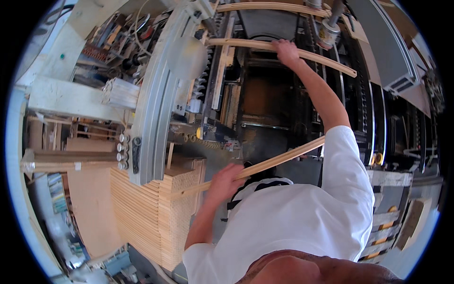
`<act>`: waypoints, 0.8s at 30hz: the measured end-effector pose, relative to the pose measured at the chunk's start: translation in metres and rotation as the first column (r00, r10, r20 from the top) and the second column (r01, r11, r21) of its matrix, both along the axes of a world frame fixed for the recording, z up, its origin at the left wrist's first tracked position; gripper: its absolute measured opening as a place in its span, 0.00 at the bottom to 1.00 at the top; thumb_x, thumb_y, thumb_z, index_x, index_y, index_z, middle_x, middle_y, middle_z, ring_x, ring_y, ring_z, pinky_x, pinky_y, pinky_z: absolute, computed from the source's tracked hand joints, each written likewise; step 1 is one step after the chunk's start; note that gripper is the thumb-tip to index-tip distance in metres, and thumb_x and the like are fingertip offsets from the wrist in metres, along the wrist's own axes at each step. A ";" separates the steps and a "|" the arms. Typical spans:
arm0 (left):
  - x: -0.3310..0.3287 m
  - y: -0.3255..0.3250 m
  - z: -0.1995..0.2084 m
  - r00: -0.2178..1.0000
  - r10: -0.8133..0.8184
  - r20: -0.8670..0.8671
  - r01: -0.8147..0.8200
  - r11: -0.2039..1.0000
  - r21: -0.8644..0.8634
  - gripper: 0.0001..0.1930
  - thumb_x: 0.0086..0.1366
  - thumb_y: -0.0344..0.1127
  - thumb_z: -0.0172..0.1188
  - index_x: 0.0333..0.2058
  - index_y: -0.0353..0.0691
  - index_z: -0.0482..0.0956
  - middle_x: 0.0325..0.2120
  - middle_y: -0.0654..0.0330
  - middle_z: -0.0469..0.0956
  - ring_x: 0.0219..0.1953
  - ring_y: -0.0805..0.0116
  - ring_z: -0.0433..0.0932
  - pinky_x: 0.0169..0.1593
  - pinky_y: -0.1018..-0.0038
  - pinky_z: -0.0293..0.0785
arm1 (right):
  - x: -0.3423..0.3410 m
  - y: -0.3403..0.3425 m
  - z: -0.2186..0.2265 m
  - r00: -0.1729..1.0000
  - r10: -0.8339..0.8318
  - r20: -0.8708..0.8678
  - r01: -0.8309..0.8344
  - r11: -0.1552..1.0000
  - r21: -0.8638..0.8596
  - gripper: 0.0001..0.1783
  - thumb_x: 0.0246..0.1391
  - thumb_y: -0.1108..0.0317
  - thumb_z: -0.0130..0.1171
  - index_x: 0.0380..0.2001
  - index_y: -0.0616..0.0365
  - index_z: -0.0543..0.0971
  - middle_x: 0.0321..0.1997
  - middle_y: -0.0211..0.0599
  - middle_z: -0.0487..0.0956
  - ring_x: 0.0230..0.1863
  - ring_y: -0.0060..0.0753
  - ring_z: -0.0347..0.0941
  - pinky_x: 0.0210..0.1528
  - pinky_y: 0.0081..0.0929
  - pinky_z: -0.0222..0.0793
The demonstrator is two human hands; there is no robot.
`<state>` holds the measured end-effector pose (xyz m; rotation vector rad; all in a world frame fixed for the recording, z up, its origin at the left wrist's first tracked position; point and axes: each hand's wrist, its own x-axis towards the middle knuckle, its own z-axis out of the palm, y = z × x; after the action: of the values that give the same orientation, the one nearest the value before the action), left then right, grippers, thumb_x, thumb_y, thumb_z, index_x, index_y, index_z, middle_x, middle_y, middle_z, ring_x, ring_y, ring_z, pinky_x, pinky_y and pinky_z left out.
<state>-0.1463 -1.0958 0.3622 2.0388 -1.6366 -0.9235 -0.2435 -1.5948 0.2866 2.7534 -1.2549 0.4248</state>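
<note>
Left hand [226, 182] grips one batten [283, 158], right hand [286, 53] another [327, 62].

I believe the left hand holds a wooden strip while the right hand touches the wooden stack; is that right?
Not quite: the head view shows the right hand on a second strip, not the wooden stack; the left hand does hold a wooden strip.

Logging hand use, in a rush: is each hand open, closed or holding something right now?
Left hand: closed, holding the lower wooden strip.
Right hand: on the upper wooden strip; whether it grips cannot be told.
</note>
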 end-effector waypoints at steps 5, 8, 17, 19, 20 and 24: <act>0.021 0.091 0.002 0.933 0.358 -0.032 -0.355 0.932 0.077 0.20 0.53 0.31 0.70 0.45 0.35 0.79 0.39 0.52 0.80 0.41 0.57 0.79 0.46 0.68 0.74 | -0.007 -0.057 -0.008 0.994 -0.101 0.043 0.103 0.993 -0.061 0.11 0.57 0.67 0.52 0.43 0.49 0.78 0.43 0.37 0.80 0.50 0.46 0.76 0.50 0.45 0.69; 0.026 0.144 -0.013 0.814 0.579 -0.047 -0.563 0.806 0.183 0.19 0.52 0.30 0.69 0.45 0.35 0.80 0.38 0.51 0.81 0.41 0.58 0.80 0.46 0.68 0.74 | -0.015 -0.062 -0.012 0.998 -0.005 0.065 0.012 0.993 -0.116 0.10 0.57 0.62 0.55 0.41 0.49 0.78 0.42 0.38 0.80 0.49 0.46 0.76 0.49 0.44 0.68; 0.021 0.198 -0.051 0.611 0.791 0.010 -0.777 0.597 0.200 0.17 0.53 0.30 0.68 0.42 0.33 0.81 0.28 0.55 0.82 0.32 0.69 0.80 0.40 0.72 0.74 | 0.011 -0.058 -0.015 0.992 0.042 0.118 -0.025 0.990 -0.140 0.12 0.55 0.64 0.56 0.43 0.47 0.78 0.42 0.38 0.80 0.48 0.46 0.76 0.49 0.44 0.68; 0.022 0.206 -0.052 0.603 0.797 0.023 -0.784 0.587 0.202 0.16 0.54 0.30 0.68 0.41 0.33 0.81 0.27 0.56 0.82 0.31 0.70 0.79 0.38 0.72 0.74 | 0.007 -0.062 -0.013 0.998 -0.011 0.057 0.017 0.993 -0.113 0.11 0.54 0.64 0.56 0.42 0.47 0.78 0.42 0.38 0.80 0.48 0.47 0.76 0.49 0.45 0.69; 0.022 0.211 -0.051 0.593 0.804 0.030 -0.790 0.575 0.212 0.16 0.54 0.31 0.69 0.41 0.33 0.81 0.27 0.57 0.82 0.30 0.71 0.79 0.37 0.73 0.74 | 0.008 -0.062 -0.013 0.999 -0.037 0.026 0.039 0.994 -0.100 0.11 0.54 0.64 0.56 0.41 0.47 0.78 0.42 0.38 0.80 0.47 0.47 0.76 0.49 0.45 0.69; 0.022 0.246 -0.053 0.480 0.872 -0.094 -0.835 0.487 0.257 0.13 0.56 0.32 0.68 0.39 0.32 0.82 0.25 0.62 0.80 0.28 0.76 0.75 0.33 0.76 0.71 | 0.009 -0.063 -0.008 0.999 -0.042 -0.009 0.041 0.992 -0.118 0.11 0.55 0.64 0.56 0.42 0.47 0.78 0.43 0.38 0.80 0.48 0.48 0.77 0.49 0.46 0.69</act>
<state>-0.1247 -0.8498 0.3094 2.3389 -0.2302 -0.8328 -0.2344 -1.6580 0.2784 2.6241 -1.2399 0.4633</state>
